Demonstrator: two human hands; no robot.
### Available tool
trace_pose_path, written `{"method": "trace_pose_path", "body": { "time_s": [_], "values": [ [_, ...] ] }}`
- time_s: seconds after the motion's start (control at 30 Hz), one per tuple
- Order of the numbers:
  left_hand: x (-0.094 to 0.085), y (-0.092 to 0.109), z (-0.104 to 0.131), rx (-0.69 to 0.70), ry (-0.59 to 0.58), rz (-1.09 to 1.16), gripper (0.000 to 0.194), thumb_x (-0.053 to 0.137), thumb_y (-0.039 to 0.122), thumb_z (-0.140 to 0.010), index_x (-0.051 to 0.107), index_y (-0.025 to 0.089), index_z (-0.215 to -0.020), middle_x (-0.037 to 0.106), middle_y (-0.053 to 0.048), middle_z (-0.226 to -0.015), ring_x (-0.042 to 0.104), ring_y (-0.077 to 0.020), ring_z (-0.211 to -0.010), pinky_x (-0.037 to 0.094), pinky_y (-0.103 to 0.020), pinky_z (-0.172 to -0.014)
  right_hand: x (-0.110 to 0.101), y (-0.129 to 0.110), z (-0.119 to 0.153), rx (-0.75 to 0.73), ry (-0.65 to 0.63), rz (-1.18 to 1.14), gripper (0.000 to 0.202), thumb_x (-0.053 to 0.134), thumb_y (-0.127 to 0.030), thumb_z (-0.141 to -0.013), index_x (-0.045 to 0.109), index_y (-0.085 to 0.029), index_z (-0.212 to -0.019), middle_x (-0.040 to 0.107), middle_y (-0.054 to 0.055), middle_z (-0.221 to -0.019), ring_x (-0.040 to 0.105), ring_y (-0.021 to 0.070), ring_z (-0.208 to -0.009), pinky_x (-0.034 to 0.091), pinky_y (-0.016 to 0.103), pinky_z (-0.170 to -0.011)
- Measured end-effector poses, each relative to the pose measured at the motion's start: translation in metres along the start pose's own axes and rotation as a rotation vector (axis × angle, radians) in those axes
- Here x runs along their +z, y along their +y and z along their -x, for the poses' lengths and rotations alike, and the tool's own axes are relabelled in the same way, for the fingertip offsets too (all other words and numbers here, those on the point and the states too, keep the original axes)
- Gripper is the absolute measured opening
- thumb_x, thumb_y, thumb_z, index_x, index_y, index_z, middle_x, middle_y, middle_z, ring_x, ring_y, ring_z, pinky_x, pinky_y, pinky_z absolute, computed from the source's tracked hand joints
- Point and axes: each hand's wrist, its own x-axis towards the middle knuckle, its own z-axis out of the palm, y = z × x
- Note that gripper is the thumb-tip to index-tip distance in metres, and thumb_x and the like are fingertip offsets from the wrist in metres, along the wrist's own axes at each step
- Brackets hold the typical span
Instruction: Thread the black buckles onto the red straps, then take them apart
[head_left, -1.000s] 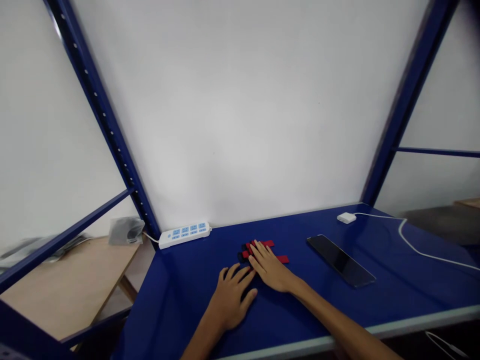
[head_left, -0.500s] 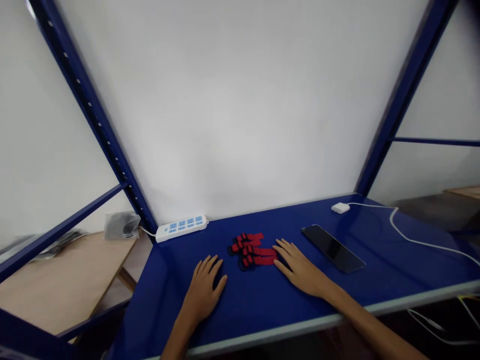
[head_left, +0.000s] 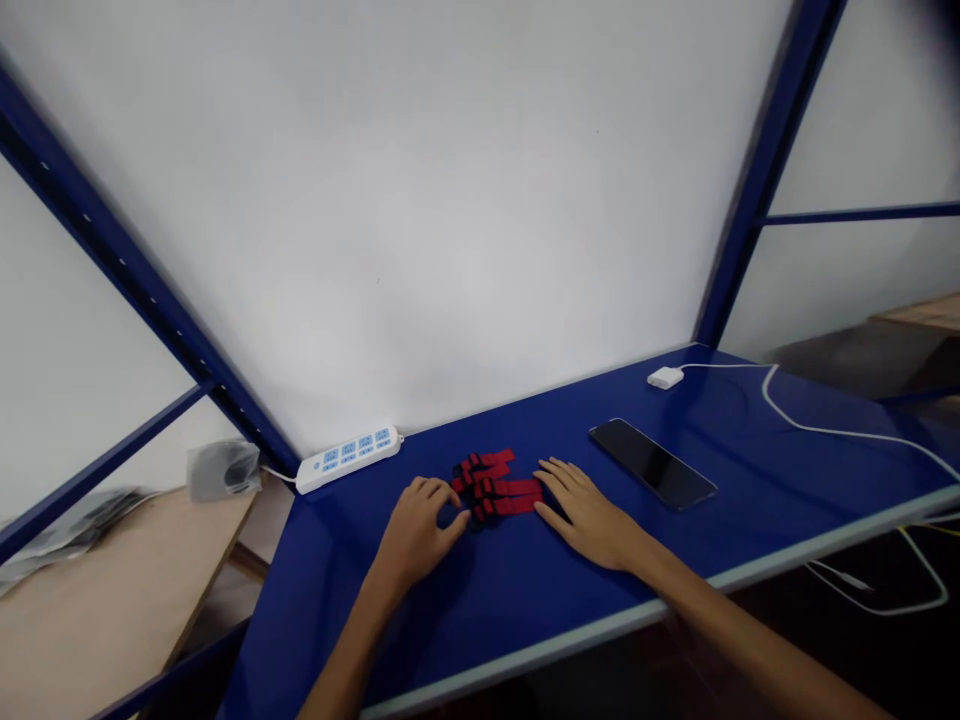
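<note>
A small bunch of red and black webbing straps (head_left: 510, 489) lies on the blue tabletop, its dark buckle-like parts to the left and red tails to the right. At the dark end is my left hand (head_left: 418, 532), fingers curved and thumb apart from the index finger. Its fingertips are at the straps' edge; whether they touch cannot be made out. My right hand (head_left: 589, 515) rests flat with fingers spread, its fingertips beside the red tails, and holds nothing.
A dark smartphone (head_left: 652, 463) lies right of my right hand. Behind it is a white charger (head_left: 665, 378) with a long cable. At the back left sits a white power strip (head_left: 349, 459). Blue frame posts (head_left: 757, 200) rise at both sides, before a white wall.
My left hand has moved right to the straps' dark end, and its fingers have curled. The right hand stays by the red tails. The camera view has tilted and shifted.
</note>
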Motion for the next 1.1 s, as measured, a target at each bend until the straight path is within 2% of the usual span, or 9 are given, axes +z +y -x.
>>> {"method": "trace_pose_path", "body": {
  "time_s": [0.13, 0.27, 0.4, 0.5, 0.57, 0.7, 0.77, 0.93, 1.1],
  "values": [
    [0.014, 0.014, -0.027, 0.1, -0.13, -0.054, 0.025, 0.072, 0.039, -0.082, 0.061, 0.02, -0.095, 0.065, -0.006, -0.102, 0.055, -0.0257, -0.097, 0.048, -0.04, -0.086, 0.0, 0.003, 0.0, 0.011, 0.004, -0.017, 0.061, 0.039, -0.057, -0.099, 0.051, -0.017, -0.143, 0.043, 0.014, -0.153, 0.03, 0.032, -0.146, 0.022, 0.052, -0.122],
    [0.029, 0.014, -0.025, 0.123, -0.115, 0.054, 0.016, 0.068, 0.024, -0.083, 0.06, 0.021, -0.096, 0.064, -0.005, -0.102, 0.055, -0.024, -0.099, 0.047, -0.038, -0.088, -0.009, -0.002, 0.0, 0.076, 0.062, -0.121, 0.05, 0.043, -0.054, -0.099, 0.058, -0.02, -0.132, 0.052, 0.012, -0.146, 0.04, 0.0304, -0.14, 0.031, 0.049, -0.118],
    [0.028, 0.015, -0.019, 0.061, -0.088, 0.285, 0.011, 0.055, 0.018, -0.09, 0.061, 0.023, -0.098, 0.065, -0.003, -0.1, 0.057, -0.02, -0.099, 0.046, -0.034, -0.09, -0.028, -0.032, -0.016, 0.006, 0.189, -0.187, 0.031, 0.043, -0.042, -0.101, 0.066, -0.022, -0.107, 0.066, 0.011, -0.12, 0.055, 0.0282, -0.119, 0.037, 0.046, -0.109],
    [0.024, 0.015, -0.021, -0.029, -0.048, 0.365, 0.014, 0.05, 0.023, -0.096, 0.061, 0.023, -0.103, 0.065, -0.003, -0.101, 0.059, -0.0189, -0.096, 0.047, -0.034, -0.088, -0.037, -0.061, -0.045, -0.048, 0.054, -0.257, 0.032, 0.044, -0.043, -0.1, 0.067, -0.022, -0.091, 0.071, 0.009, -0.092, 0.063, 0.0252, -0.088, 0.046, 0.04, -0.087],
    [0.021, 0.013, -0.022, -0.068, -0.012, 0.381, 0.016, 0.045, 0.028, -0.1, 0.06, 0.024, -0.103, 0.064, -0.003, -0.099, 0.059, -0.0186, -0.093, 0.048, -0.033, -0.085, -0.037, -0.073, -0.068, -0.05, -0.088, -0.356, 0.044, 0.044, -0.051, -0.099, 0.065, -0.021, -0.075, 0.069, 0.007, -0.074, 0.06, 0.0201, -0.067, 0.045, 0.033, -0.069],
    [0.02, 0.007, -0.024, -0.085, 0.088, 0.397, 0.023, 0.037, 0.033, -0.104, 0.058, 0.024, -0.109, 0.064, -0.003, -0.099, 0.059, -0.0174, -0.089, 0.048, -0.031, -0.079, -0.026, -0.077, -0.099, 0.031, -0.47, -0.752, 0.06, 0.044, -0.067, -0.094, 0.063, -0.017, -0.066, 0.065, 0.006, -0.061, 0.055, 0.015, -0.051, 0.042, 0.027, -0.051],
    [0.023, 0.005, -0.023, -0.075, 0.155, 0.399, 0.023, 0.039, 0.034, -0.104, 0.055, 0.024, -0.116, 0.063, -0.004, -0.103, 0.06, -0.0168, -0.089, 0.049, -0.031, -0.08, -0.019, -0.073, -0.102, 0.126, -0.595, -0.982, 0.064, 0.045, -0.07, -0.091, 0.063, -0.015, -0.064, 0.064, 0.006, -0.058, 0.055, 0.0137, -0.048, 0.042, 0.025, -0.049],
    [0.021, 0.009, -0.023, 0.055, 0.246, 0.277, 0.014, 0.046, 0.03, -0.102, 0.056, 0.022, -0.107, 0.061, -0.004, -0.096, 0.058, -0.0171, -0.089, 0.049, -0.031, -0.082, -0.01, -0.07, -0.093, 0.324, -0.602, -1.445, 0.049, 0.066, -0.059, -0.085, 0.062, -0.013, -0.069, 0.06, 0.0, -0.058, 0.057, 0.0118, -0.051, 0.044, 0.023, -0.05],
    [0.012, 0.01, -0.025, 0.142, 0.277, 0.085, 0.016, 0.047, 0.023, -0.1, 0.06, 0.023, -0.109, 0.058, -0.007, -0.108, 0.054, -0.0203, -0.102, 0.049, -0.035, -0.089, -0.002, -0.072, -0.088, 0.395, -0.598, -1.594, 0.046, 0.07, -0.053, -0.083, 0.059, -0.014, -0.063, 0.061, 0.0, -0.056, 0.056, 0.0107, -0.048, 0.045, 0.022, -0.048]
  ]
}}
